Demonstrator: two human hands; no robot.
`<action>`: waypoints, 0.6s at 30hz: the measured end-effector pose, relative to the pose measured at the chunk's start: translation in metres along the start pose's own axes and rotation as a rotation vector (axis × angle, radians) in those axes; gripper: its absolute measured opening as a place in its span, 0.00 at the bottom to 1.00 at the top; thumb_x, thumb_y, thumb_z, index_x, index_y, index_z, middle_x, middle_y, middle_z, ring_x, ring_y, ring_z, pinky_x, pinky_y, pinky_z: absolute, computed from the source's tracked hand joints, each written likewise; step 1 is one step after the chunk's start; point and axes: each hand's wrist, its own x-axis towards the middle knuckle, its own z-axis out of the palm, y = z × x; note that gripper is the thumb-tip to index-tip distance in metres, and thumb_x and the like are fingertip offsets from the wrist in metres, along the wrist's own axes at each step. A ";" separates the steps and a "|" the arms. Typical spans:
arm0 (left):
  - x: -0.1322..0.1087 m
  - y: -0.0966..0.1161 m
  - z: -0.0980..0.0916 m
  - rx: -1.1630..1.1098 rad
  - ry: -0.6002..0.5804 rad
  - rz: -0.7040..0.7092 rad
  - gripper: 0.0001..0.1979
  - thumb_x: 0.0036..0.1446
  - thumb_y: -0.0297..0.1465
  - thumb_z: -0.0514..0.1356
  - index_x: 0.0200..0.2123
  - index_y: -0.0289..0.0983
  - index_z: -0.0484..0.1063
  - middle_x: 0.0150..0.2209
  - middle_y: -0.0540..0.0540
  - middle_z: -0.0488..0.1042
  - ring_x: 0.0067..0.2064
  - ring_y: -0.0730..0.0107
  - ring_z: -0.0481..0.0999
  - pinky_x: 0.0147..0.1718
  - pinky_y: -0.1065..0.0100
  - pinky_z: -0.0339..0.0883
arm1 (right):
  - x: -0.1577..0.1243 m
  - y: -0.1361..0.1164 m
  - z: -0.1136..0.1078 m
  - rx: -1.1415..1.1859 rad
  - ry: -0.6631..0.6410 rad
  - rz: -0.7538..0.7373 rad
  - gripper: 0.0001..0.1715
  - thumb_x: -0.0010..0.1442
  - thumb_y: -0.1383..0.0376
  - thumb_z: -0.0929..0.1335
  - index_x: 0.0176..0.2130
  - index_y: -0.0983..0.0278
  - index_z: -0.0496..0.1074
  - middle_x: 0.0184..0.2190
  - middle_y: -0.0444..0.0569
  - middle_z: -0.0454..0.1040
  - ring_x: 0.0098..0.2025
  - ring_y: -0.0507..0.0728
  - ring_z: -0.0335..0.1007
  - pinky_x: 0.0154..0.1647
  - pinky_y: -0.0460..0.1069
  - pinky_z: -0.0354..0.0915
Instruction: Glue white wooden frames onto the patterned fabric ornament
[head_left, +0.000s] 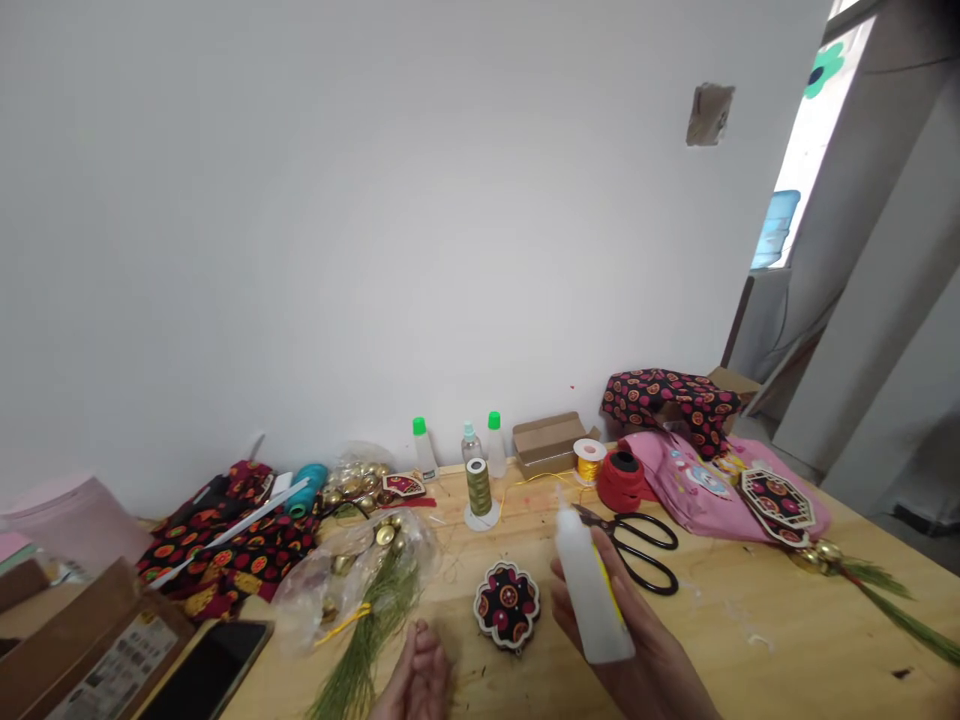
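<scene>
A white translucent squeeze bottle (591, 595) with a narrow nozzle is held in my right hand (637, 635), its tip pointing up and slightly left. My fingers wrap around its sides. On the wooden table, just left of the bottle, lies a scalloped ornament (507, 606) with a pale rim and dark, red-patterned fabric. My left hand (417, 672) rests at the lower edge of the view with its fingers curled in, and nothing shows in it. Beside it a bundle of green tassel threads (367, 630) lies partly over a clear plastic bag.
Black-handled scissors (645, 550) lie just beyond my right hand. Behind stand a green thread spool (478, 488), green-capped bottles (424, 452) and an open cardboard box (549, 443). A phone (208, 672) lies left; an octagonal tasseled ornament (776, 505) rests on pink bags at right.
</scene>
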 end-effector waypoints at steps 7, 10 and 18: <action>0.005 0.009 0.019 0.025 -0.098 0.059 0.15 0.62 0.21 0.44 0.26 0.34 0.64 0.21 0.54 0.66 0.20 0.82 0.70 0.25 0.76 0.72 | 0.013 -0.020 0.022 0.036 -0.286 0.153 0.37 0.44 0.60 0.72 0.53 0.54 0.62 0.46 0.52 0.73 0.52 0.61 0.66 0.54 0.53 0.55; 0.006 0.008 0.008 0.074 -0.134 0.036 0.15 0.59 0.25 0.51 0.19 0.35 0.60 0.16 0.56 0.59 0.16 0.82 0.62 0.22 0.74 0.69 | 0.005 -0.027 0.020 0.059 -0.354 0.203 0.38 0.39 0.60 0.73 0.51 0.52 0.63 0.48 0.51 0.72 0.53 0.59 0.65 0.49 0.49 0.61; 0.006 0.007 -0.020 0.248 -0.067 0.101 0.19 0.31 0.30 0.72 0.17 0.35 0.62 0.16 0.58 0.61 0.17 0.81 0.62 0.20 0.76 0.65 | -0.011 -0.040 -0.001 -0.387 -0.062 -0.049 0.37 0.46 0.51 0.71 0.53 0.51 0.59 0.32 0.49 0.75 0.23 0.53 0.73 0.15 0.42 0.62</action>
